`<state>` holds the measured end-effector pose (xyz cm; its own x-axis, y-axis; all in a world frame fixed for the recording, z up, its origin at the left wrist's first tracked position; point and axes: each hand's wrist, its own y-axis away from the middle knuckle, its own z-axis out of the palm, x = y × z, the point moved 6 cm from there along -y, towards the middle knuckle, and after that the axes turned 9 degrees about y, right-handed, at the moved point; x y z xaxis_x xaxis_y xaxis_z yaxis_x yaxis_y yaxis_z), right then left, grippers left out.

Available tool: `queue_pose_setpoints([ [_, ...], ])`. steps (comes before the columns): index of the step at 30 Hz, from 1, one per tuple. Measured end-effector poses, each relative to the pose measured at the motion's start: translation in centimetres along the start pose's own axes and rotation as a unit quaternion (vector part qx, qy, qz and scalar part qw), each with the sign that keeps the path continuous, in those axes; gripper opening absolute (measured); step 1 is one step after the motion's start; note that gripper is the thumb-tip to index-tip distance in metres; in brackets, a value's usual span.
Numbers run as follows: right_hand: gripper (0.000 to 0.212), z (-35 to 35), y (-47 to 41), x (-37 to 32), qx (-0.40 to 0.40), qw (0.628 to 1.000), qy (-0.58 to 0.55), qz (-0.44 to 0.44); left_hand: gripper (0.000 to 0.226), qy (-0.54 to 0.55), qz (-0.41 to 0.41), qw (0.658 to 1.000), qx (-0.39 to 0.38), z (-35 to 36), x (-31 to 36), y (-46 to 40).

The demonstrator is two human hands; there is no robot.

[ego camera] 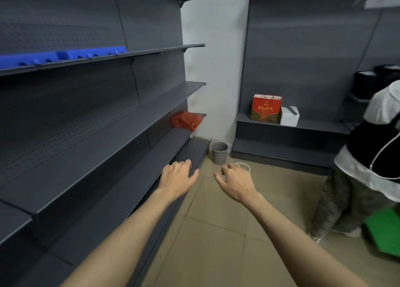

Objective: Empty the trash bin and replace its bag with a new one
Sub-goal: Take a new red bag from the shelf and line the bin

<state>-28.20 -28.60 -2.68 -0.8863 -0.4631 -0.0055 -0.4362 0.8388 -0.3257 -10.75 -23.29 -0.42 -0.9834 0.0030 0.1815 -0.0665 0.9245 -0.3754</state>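
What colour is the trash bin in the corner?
Grey. The trash bin shows best in the head view, standing on the floor between the two shelving units.

i see the small grey trash bin (219,152) standing upright on the tiled floor in the corner, just beside the end of the lowest shelf, its open mouth showing no bag over the rim

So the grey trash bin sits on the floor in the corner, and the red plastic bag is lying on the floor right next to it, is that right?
Not quite. The grey trash bin is on the floor in the corner, but the red plastic bag lies on a shelf above it, as the head view shows.
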Motion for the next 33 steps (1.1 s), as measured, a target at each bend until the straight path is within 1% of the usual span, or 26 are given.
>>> queue_pose_setpoints([
  [7, 0.048, 4.2, -10.7, 2.7, 0.000, 1.000, 0.006, 0.023, 0.041, 0.030, -0.001, 1.000, -0.008, 4.1, -3.4, -10.4],
  [17, 0.052, 9.8, -29.2, 5.0, -0.011, 0.998, 0.015, 0.058, 0.042, 0.034, 0.011, 0.999, -0.033, 10.1, -10.7, -30.2],
  [21, 0.050, 11.5, -35.4, 6.5, -0.014, 0.997, 0.017, 0.069, 0.042, 0.039, 0.005, 0.998, -0.049, 12.5, -12.9, -36.3],
  [26, 0.048, 14.2, -42.9, 9.1, -0.020, 0.997, 0.002, 0.077, 0.043, 0.043, 0.009, 0.998, -0.051, 16.2, -14.3, -43.6],
  [33, 0.051, 20.1, -54.4, 14.7, -0.044, 0.997, 0.006, 0.062, 0.046, 0.042, 0.014, 0.996, -0.081, 23.9, -14.5, -55.4],
])
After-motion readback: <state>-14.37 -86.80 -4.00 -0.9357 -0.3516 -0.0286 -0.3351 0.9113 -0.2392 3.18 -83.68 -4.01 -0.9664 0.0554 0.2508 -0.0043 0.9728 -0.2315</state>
